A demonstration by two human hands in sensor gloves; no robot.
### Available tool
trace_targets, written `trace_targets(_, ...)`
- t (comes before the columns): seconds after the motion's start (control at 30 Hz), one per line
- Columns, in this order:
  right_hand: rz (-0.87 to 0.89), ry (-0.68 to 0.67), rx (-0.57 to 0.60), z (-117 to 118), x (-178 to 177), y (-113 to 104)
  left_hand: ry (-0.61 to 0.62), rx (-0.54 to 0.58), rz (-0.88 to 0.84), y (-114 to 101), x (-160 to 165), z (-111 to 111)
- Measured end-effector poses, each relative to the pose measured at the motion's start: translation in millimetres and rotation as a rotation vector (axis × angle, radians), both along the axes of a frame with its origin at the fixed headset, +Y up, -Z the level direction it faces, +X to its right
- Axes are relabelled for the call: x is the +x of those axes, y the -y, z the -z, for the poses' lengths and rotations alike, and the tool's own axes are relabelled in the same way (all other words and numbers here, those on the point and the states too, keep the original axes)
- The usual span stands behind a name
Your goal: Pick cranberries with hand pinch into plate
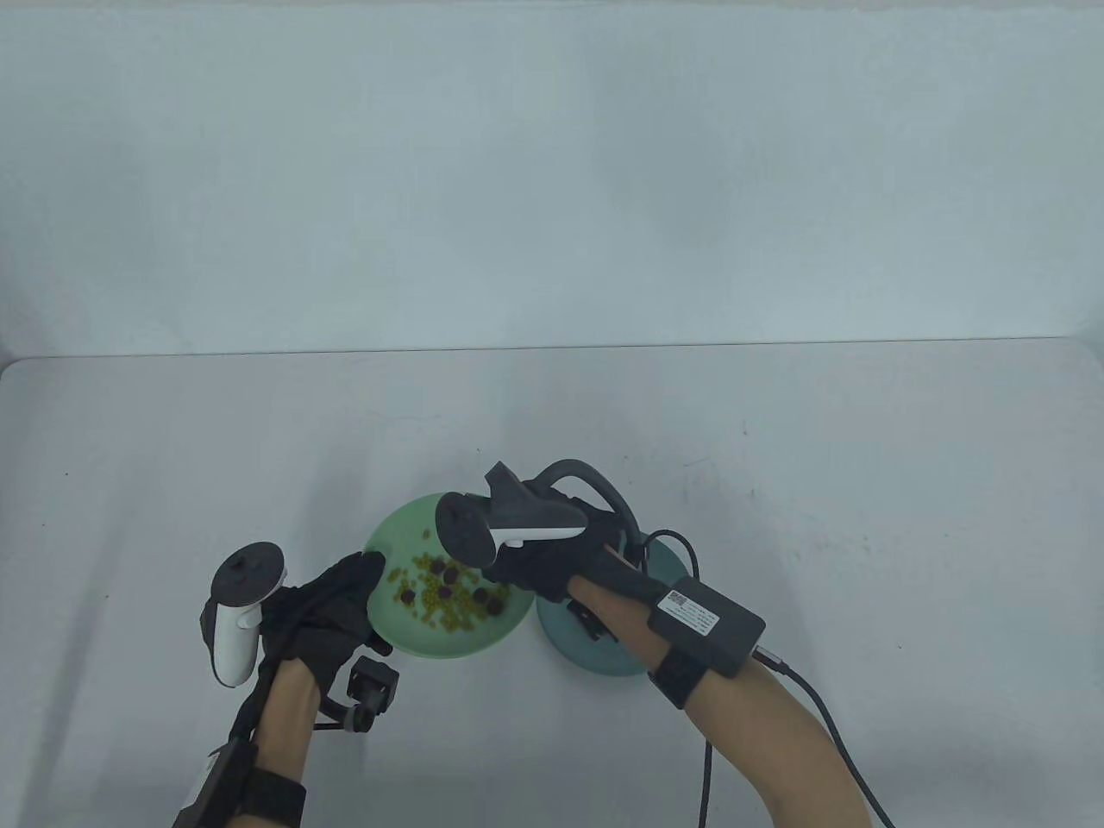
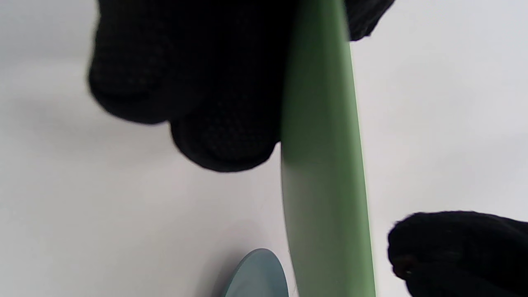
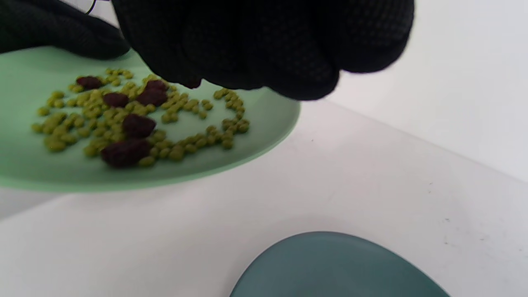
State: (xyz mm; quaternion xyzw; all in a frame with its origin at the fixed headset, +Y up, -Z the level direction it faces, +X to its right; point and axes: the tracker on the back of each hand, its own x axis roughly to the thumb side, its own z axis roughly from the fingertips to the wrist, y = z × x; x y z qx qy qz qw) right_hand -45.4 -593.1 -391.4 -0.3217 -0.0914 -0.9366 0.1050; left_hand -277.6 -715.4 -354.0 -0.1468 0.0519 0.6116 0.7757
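A light green plate holds several dark red cranberries mixed with small green peas. A blue-grey plate stands right beside it, partly under my right wrist. My left hand grips the green plate's left rim; its fingers lie against the plate's edge. My right hand hovers over the green plate's right side. In the right wrist view its fingertips are bunched above the cranberries, and a small dark red bit shows at the tips.
The blue-grey plate shows nothing in the part I can see; it also shows in the left wrist view. A cable runs from my right forearm pack toward the bottom edge. The white table stretches around both plates.
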Motion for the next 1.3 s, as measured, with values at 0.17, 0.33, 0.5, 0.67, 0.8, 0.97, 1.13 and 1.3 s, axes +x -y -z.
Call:
trace_targets(0.17,0.028,0.052,0.011,7,20,-10,-0.005,0.001,0.009,0,-1,0)
trace_targets(0.33,0.025,0.127,0.002,15,47,-3,-0.009,0.005,0.015,0,-2,0)
trace_targets(0.5,0.001,0.209,-0.017,23,74,19,-0.017,0.009,0.012,-1,-3,-1)
trace_targets(0.67,-0.032,0.293,-0.056,33,96,51,-0.015,0.011,0.012,-1,-3,-1)
trace_targets(0.8,-0.059,0.353,-0.093,40,112,76,-0.012,0.015,0.014,-1,-4,-2)
trace_targets(0.97,-0.069,0.408,-0.126,44,126,98,-0.015,0.015,0.015,-1,-4,-2)
trace_targets(1.13,-0.061,0.443,-0.146,47,134,114,-0.015,0.012,0.019,0,-4,-2)
trace_targets(1.3,-0.074,0.463,-0.160,49,137,124,-0.019,0.014,0.023,-1,-5,-2)
